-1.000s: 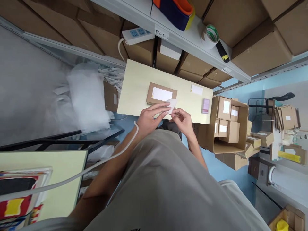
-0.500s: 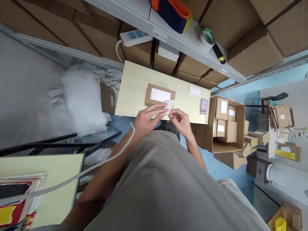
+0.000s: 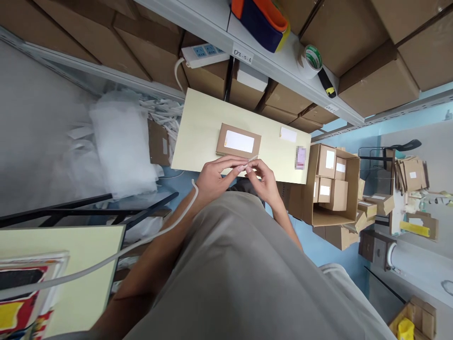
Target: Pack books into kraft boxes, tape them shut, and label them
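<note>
Close to the table's near edge, a small white slip of paper (image 3: 252, 159) is pinched between my two hands, seen nearly edge-on. My left hand (image 3: 218, 175) grips it with thumb against fingers. From the other side, my right hand (image 3: 262, 179) holds the slip between thumb and forefinger. Just beyond my left fingers, a flat brown cardboard box (image 3: 221, 140) lies on the pale yellow table (image 3: 198, 118), with a white label (image 3: 239, 141) on its top.
Another white label (image 3: 288, 134) and a blurred pinkish card (image 3: 300, 157) lie on the table's right part. A large open carton (image 3: 311, 208) with several small boxes stands right. Above are a shelf (image 3: 269, 61), tape roll (image 3: 311, 60) and cutter (image 3: 326, 84). A white cable (image 3: 159, 234) crosses my left arm.
The white slip was broad and facing up between my fingers; now it shows as a thin edge. My hands have drawn slightly closer together, and the view has shifted a little.
</note>
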A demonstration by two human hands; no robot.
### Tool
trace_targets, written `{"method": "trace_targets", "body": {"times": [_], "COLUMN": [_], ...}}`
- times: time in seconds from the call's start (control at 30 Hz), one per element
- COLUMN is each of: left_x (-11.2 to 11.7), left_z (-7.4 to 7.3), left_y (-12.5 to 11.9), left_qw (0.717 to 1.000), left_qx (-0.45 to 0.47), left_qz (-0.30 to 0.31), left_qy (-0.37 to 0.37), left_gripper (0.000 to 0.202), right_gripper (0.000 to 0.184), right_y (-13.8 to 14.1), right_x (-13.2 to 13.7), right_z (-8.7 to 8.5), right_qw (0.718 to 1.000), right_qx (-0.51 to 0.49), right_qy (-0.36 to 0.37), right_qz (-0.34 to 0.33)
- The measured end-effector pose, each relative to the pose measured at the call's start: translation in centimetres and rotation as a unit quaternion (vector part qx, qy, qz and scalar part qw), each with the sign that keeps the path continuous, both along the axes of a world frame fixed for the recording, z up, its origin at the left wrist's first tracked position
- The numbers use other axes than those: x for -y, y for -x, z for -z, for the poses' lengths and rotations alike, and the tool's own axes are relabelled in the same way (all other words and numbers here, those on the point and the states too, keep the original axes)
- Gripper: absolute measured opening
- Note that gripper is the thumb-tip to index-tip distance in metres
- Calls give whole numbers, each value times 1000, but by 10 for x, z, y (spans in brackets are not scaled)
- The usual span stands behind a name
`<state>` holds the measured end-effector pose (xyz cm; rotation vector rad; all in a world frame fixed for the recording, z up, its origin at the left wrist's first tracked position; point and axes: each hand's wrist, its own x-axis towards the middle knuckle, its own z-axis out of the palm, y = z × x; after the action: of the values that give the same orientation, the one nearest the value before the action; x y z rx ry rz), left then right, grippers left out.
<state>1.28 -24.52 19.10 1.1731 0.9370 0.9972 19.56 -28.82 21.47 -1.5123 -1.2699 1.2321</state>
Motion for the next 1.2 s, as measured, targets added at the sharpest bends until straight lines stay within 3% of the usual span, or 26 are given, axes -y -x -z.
{"method": "trace_targets", "body": {"times": [0.13,0.3,0.43,0.53,0.63,0.73,0.8,0.9,0.97,1.03,1.1,1.2], "left_x": [-4,-19,-39,-47,-45,-35,-28,-20,-16,-13,-11,-10], "left_z": [14,48,82,104,114,114,110,100,92,85,80,80], "left_y": [1,3,20,47,79,108,119,121,116,110,104,97], "left_qw": [996,967,897,833,781,743,743,766,780,793,812,854], "left_qx": [38,128,199,233,233,195,148,62,11,-27,-53,-57], "left_qz": [-30,-113,-253,-367,-491,-597,-627,-624,-615,-601,-575,-512], "left_qy": [74,190,302,342,309,229,181,141,116,93,81,76], "left_gripper": [39,37,24,24,24,18,16,24,33,39,43,43], "right_gripper": [31,22,21,27,36,42,43,37,26,21,23,29], "right_y": [8,6,-17,-41,-51,-29,9,91,146,187,206,194], "right_x": [-5,-13,-19,-28,-45,-78,-112,-182,-232,-272,-290,-276], "right_z": [1,14,43,68,91,116,135,163,177,185,188,189], "right_qw": [1000,998,994,990,988,987,982,972,986,989,991,986], "right_qx": [20,56,97,107,85,34,-3,-22,-4,-4,-18,-49], "right_qy": [3,18,52,96,129,154,168,147,86,79,109,153], "right_qz": [-9,-18,-16,-9,12,-17,-90,-182,-145,-125,-77,-52]}}
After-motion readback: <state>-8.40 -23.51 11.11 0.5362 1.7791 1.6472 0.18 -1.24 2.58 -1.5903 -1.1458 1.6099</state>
